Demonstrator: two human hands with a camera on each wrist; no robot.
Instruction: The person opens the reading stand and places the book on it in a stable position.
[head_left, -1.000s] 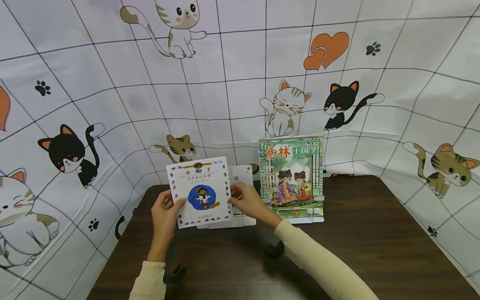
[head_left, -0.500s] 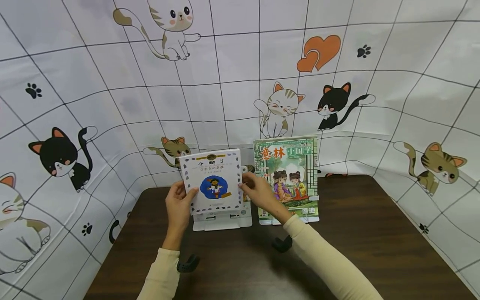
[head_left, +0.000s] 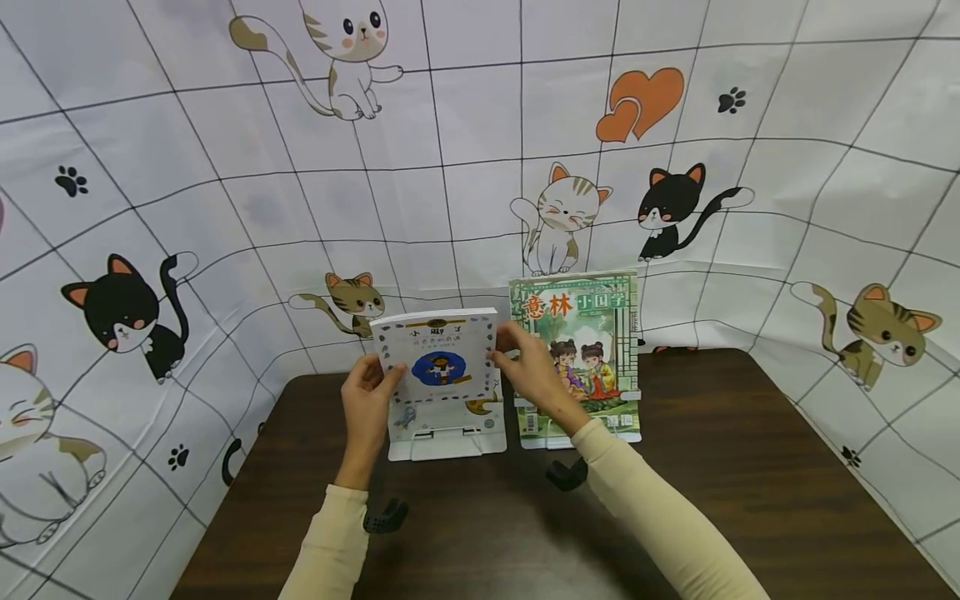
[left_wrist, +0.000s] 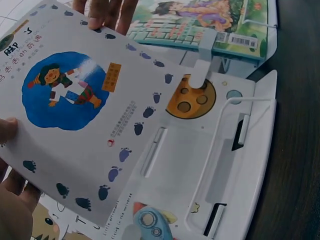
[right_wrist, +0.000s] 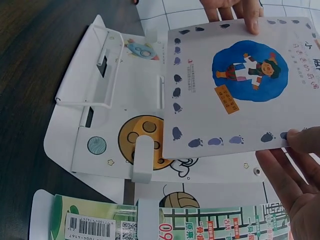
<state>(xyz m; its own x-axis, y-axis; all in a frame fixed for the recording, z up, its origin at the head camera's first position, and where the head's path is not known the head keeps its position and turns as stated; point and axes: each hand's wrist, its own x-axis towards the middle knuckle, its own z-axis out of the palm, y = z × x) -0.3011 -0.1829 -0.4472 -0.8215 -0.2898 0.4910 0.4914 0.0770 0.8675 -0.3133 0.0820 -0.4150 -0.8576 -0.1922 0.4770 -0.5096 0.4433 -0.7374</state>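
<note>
A white picture book [head_left: 412,337] with a blue patch and footprint border is held up between both hands, its top edge leaning away. My left hand [head_left: 367,408] pinches the left edge, thumb on the cover. On the opposite edge, my right hand [head_left: 534,371] grips with its thumb in front and fingers behind. Behind and below the book stands a white book stand [head_left: 450,447]; a wire holder [left_wrist: 220,130] and a moon picture [right_wrist: 127,131] show on it in the wrist views. The book's lower edge is above the stand's ledge.
To the right, a green magazine [head_left: 592,321] leans on a second stand [head_left: 551,443], held by clips, close to my right hand. Both stands are on a dark wooden table [head_left: 480,533]. A cat-patterned sheet [head_left: 480,208] hangs behind.
Both hands have carried the book to the right, from beside the stand to in front of it. In the last half second its top has tipped back and its bottom edge risen.
</note>
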